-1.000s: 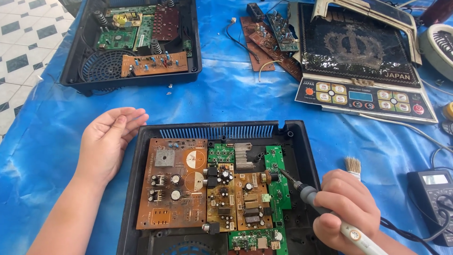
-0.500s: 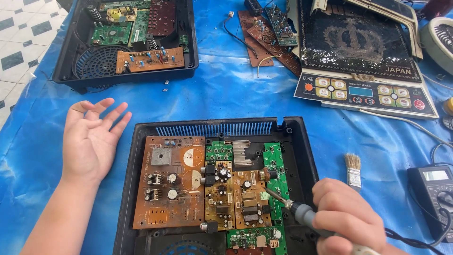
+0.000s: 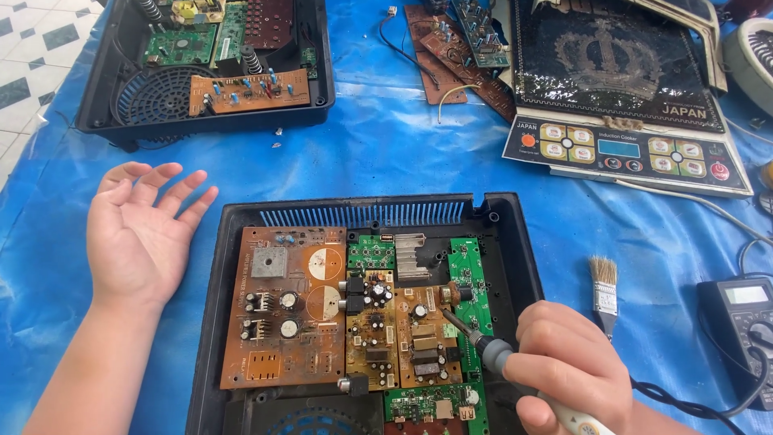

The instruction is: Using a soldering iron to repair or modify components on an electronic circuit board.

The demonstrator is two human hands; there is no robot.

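Note:
An open black device case [image 3: 515,242] lies in front of me with brown circuit boards [image 3: 282,314] and green circuit boards [image 3: 469,282] inside. My right hand [image 3: 568,370] grips a soldering iron [image 3: 483,346] whose tip points at the brown board near the case's right side. My left hand [image 3: 141,234] rests palm up, fingers spread, on the blue sheet just left of the case and holds nothing.
A second open black case [image 3: 105,105] with boards sits at the back left. Loose brown boards [image 3: 451,56] and an induction cooker top [image 3: 628,105] lie at the back right. A small paintbrush [image 3: 604,290] and a multimeter [image 3: 745,322] lie right of the case.
My left hand has turned palm up and slid left, away from the case. My right hand with the soldering iron shifted slightly down and right.

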